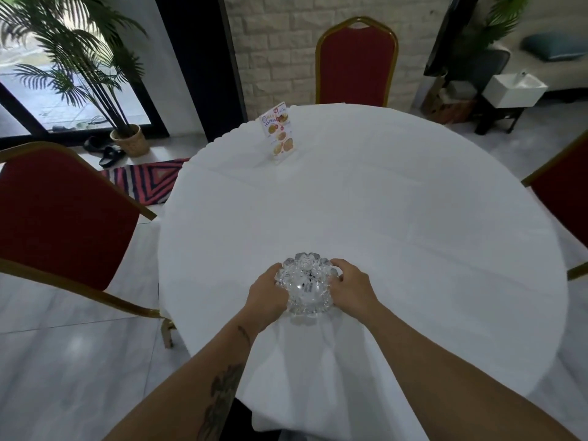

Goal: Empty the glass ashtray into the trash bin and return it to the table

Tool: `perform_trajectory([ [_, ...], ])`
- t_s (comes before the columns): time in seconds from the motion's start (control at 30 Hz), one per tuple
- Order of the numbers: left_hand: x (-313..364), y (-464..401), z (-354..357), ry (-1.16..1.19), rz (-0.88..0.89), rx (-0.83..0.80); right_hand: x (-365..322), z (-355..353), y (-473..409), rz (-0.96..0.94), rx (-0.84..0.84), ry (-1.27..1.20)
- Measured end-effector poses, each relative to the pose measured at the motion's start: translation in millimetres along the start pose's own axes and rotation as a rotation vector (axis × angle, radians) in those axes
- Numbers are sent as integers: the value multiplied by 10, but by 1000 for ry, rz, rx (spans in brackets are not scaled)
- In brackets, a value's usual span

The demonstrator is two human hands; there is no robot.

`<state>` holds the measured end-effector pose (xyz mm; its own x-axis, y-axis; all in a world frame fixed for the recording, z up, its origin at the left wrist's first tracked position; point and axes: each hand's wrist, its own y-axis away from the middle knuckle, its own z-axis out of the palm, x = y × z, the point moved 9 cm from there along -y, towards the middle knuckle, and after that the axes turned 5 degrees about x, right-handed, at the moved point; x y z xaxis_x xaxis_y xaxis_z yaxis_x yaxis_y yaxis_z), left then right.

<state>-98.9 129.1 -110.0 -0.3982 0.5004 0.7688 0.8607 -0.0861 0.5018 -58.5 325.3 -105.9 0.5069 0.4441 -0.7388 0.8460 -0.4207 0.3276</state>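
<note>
Flanking the glass ashtray (306, 285) near the worktop (381, 218) front edge, left hand (266, 297) and right hand (351, 287) fingers clasp opposite rims.

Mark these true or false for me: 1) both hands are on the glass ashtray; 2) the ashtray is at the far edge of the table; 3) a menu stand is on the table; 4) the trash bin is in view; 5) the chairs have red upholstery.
1) True: the left hand and right hand grip the glass ashtray from either side.
2) False: it is near the table's near edge, close to the person.
3) True: the menu stand is upright toward the far side.
4) False: no trash bin shows in this view.
5) True: the chair opposite is red with a gold frame, as are the others.
</note>
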Motion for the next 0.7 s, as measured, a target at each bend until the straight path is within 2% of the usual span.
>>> perform_trajectory([
  [0.23, 19, 92, -164, -55, 32, -47, -94, 11, 212, 24, -29, 8],
  [0.4, -22, 278, -390, -78, 97, -22, -100, 23, 419, 50, -26, 2],
  [0.7, -253, 814, -1030, -109, 221, 20, -177, 97, 1182, 70, 62, 104],
])
